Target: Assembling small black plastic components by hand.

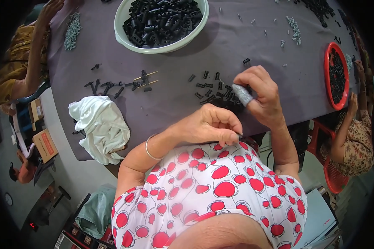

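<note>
My left hand (216, 124), with a bangle at the wrist, is closed by the table's near edge. Thumb and forefinger press together around something small and dark, mostly hidden. My right hand (262, 97) is curled above a pile of small black plastic parts (224, 99). Grey wrapping (242, 94) covers its thumb. Whatever its fingers hold is hidden behind them. More black parts (205, 86) lie scattered left of the pile, and a single black part (246, 61) rests beyond the right hand.
A pale bowl (162, 50) full of black parts stands at the back. A white cloth (102, 124) lies at the left edge near longer black pieces (108, 87) and thin sticks (151, 82). Springs (294, 31) lie back right, beyond a red basket (331, 99). People sit at both sides.
</note>
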The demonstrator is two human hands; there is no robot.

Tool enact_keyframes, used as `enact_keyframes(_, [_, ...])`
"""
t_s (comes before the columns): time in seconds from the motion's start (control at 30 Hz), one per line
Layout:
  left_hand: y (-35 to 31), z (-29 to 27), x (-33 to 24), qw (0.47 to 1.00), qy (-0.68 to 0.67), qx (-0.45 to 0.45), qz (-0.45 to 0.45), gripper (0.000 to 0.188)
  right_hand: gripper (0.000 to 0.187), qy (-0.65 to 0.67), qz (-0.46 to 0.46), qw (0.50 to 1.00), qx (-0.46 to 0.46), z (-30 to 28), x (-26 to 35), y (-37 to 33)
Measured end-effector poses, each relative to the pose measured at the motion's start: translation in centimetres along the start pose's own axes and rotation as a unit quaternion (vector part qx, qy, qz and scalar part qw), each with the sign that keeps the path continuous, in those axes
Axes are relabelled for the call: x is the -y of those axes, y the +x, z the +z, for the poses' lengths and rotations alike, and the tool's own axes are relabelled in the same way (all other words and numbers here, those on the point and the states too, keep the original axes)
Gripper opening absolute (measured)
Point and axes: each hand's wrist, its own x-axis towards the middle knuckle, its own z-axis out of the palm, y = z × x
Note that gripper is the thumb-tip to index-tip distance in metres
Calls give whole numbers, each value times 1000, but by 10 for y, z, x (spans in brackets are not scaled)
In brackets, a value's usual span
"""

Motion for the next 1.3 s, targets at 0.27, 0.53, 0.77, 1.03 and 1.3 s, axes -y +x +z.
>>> enact_keyframes(0.27, [1,0,-4,1000,26,-10,-12,17,30,-141,-131,975,107,10,-14,40])
enact_keyframes(0.53, [0,-1,-4,999,36,-6,4,16,6,-242,-253,908,230,11,-7,61])
enact_keyframes(0.77, [-1,-4,-5,999,19,-22,45,15,6,-246,-281,896,241,9,-4,60])
enact_keyframes(1.03, [1,-4,-6,997,6,-46,63,15,21,-150,-195,963,107,5,-22,44])
enact_keyframes(1.3, [-1,-14,-7,955,15,-223,194,17,24,335,86,938,1,1,-5,14])
